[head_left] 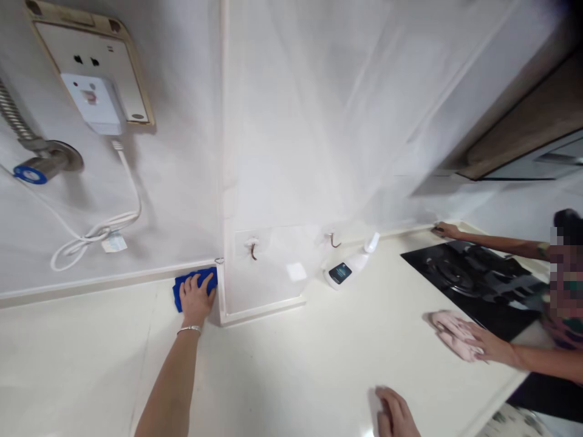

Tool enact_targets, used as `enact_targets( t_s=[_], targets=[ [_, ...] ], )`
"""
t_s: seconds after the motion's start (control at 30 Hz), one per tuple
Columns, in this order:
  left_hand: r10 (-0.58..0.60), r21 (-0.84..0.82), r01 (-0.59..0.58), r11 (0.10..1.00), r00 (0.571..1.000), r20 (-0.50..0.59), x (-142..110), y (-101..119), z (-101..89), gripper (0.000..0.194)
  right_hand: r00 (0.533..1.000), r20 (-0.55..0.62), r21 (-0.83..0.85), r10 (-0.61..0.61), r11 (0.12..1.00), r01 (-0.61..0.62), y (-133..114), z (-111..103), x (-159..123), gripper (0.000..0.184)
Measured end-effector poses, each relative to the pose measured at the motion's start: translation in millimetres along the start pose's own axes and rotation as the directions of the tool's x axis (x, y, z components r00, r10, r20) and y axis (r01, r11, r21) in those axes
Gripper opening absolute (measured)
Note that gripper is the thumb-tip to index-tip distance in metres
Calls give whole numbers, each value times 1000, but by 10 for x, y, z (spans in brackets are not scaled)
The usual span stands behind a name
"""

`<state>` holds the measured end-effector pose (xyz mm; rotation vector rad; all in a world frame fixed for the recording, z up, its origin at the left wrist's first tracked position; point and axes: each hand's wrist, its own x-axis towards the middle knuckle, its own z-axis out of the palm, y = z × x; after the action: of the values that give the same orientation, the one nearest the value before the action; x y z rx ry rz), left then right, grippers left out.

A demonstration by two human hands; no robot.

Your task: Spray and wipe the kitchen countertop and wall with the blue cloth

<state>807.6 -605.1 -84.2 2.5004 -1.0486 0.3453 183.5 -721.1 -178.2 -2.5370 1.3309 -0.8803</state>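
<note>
My left hand (197,297) reaches out to the corner where the counter meets the wall. Its fingers press down on a blue cloth (181,290) and hold it against the counter (291,358). A thin silver bangle sits on that wrist. My right hand (394,415) lies flat on the counter at the bottom edge of the view, fingers stretched out, holding nothing.
A white spray bottle (348,269) lies on the counter by the wall. To the right, another person rests a hand on a pink cloth (452,333) beside a black hob (478,279); their other hand (446,230) touches the wall edge. A socket with a white plug (93,100) and cable hangs on the left wall.
</note>
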Motion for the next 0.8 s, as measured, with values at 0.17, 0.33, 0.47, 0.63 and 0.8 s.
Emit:
enact_targets(
  t_s=[0.17, 0.33, 0.47, 0.63, 0.8],
  targets=[
    [35, 27, -35, 999, 999, 5, -308, 11, -158, 46, 999, 20, 40, 26, 999, -27, -164, -44, 77, 30],
    [155, 80, -154, 985, 988, -10, -1175, 29, -469, 43, 1000, -23, 73, -4, 997, 6, -243, -6, 122, 32],
    [272, 126, -261, 957, 960, -74, -1912, 117, -627, 43, 997, -65, 77, -31, 996, 36, -323, -7, 168, 35],
    [339, 144, -331, 932, 940, -28, -2350, 731, -601, 49, 999, -41, 67, 21, 998, -18, -481, -120, 262, 37],
    [266, 75, -267, 961, 964, 27, -2561, 1823, -319, 52, 998, -10, 91, 62, 994, -60, -549, -176, 274, 39]
  ],
)
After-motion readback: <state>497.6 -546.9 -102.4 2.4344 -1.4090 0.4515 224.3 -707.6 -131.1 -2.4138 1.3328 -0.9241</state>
